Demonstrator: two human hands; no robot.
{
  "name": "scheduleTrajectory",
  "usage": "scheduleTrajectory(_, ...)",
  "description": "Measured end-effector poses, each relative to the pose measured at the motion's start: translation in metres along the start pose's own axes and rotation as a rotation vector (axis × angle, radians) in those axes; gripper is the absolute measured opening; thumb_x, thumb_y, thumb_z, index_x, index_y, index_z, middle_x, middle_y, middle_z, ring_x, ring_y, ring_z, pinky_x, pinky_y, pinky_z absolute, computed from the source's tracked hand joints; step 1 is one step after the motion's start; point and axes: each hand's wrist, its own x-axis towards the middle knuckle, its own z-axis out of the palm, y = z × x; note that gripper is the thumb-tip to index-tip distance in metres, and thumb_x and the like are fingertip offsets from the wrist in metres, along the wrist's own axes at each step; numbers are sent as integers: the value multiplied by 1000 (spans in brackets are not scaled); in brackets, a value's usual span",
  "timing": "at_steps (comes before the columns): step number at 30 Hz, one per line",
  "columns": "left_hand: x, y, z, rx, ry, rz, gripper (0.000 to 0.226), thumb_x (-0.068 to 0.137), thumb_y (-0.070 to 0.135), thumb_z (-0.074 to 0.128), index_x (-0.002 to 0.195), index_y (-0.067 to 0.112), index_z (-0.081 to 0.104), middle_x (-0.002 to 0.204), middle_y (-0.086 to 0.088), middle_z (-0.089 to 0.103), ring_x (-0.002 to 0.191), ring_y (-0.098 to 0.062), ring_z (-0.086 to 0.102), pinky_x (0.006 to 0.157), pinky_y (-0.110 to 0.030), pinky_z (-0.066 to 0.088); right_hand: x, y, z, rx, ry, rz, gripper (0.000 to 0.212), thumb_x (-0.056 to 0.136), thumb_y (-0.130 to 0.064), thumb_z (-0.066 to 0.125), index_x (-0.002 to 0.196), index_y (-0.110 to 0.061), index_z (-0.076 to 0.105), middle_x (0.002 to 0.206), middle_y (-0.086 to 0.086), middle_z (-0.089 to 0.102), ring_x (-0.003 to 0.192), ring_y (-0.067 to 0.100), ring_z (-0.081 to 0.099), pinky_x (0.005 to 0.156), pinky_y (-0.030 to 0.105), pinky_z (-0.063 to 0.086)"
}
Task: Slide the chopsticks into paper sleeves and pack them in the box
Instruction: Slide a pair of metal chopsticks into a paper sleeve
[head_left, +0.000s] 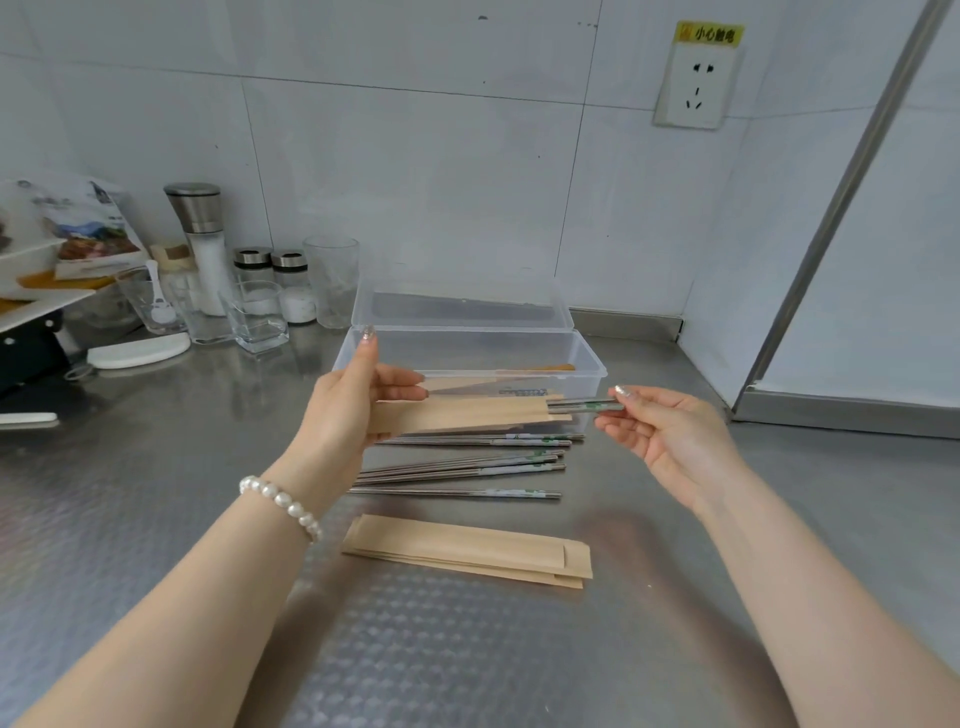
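My left hand holds a brown paper sleeve level above the steel counter, just in front of the clear plastic box. A pair of metal chopsticks is mostly inside the sleeve, and my right hand pinches their protruding ends. Several loose metal chopsticks lie on the counter under the sleeve. A small stack of empty paper sleeves lies nearer to me. The box stands open with its lid tilted back, and a sleeved pair lies inside it.
At the back left stand a salt grinder, shaker jars, glasses and a white tray rack. A white wall with a socket runs behind, and a steel-framed panel closes the right side.
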Motion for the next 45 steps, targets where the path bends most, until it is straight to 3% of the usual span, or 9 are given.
scheduleTrajectory(9,2,-6,4,-73,53,22,50,93,47,37,77,11,68,77,-5,74,78,-23,63,68,-33,40,2,17,11,-246,92,-63,13,93,-3,49,92,3,61,74,19,65,47,16,65,46,19,52)
scheduleTrajectory(13,0,-3,5,-142,-9,28,52,94,48,35,78,10,67,78,-5,73,69,-19,63,59,-28,41,1,10,10,-168,127,-102,12,91,-1,53,85,1,63,66,18,65,47,15,65,46,17,51)
scheduleTrajectory(19,-1,5,7,-380,-37,65,55,96,48,26,83,9,62,86,-9,68,78,-18,64,69,-28,46,9,-10,14,13,135,-114,16,92,-2,51,80,2,61,51,5,65,47,13,65,47,16,51)
scheduleTrajectory(25,6,3,-3,-452,76,43,51,96,45,31,77,7,60,66,-5,64,63,-17,60,67,-28,47,42,-40,32,-20,206,-181,15,91,3,50,78,2,57,74,16,57,43,13,63,47,16,52)
scheduleTrajectory(29,8,1,-4,-444,118,39,51,96,42,31,74,6,59,60,-6,63,56,-16,59,60,-24,49,63,-37,50,-61,249,-124,5,90,4,53,87,6,57,72,18,58,37,13,60,46,19,54)
scheduleTrajectory(34,11,1,-4,-450,138,48,53,97,39,32,64,5,55,44,-2,56,41,-12,50,52,-24,42,84,-22,67,-289,303,4,9,88,2,55,80,5,56,64,20,59,33,18,59,36,21,50)
scheduleTrajectory(38,12,0,-2,-450,129,46,53,97,38,32,63,5,55,44,-2,54,40,-12,49,51,-24,41,87,-12,81,-508,321,-9,19,88,-5,59,69,-2,58,62,17,63,40,21,62,50,31,57)
scheduleTrajectory(42,11,-2,-2,-410,149,58,51,97,35,35,61,5,56,43,-2,55,41,-13,48,52,-25,41,77,-9,90,-1007,301,-141,25,93,-18,53,98,4,63,96,18,67,80,32,67,56,29,50)
scheduleTrajectory(45,9,-4,0,-330,155,85,49,97,33,37,61,5,57,46,-4,56,45,-16,48,52,-25,43,63,-12,94,-1369,214,-183,33,98,-24,42,105,3,59,109,20,64,100,34,60,67,28,39)
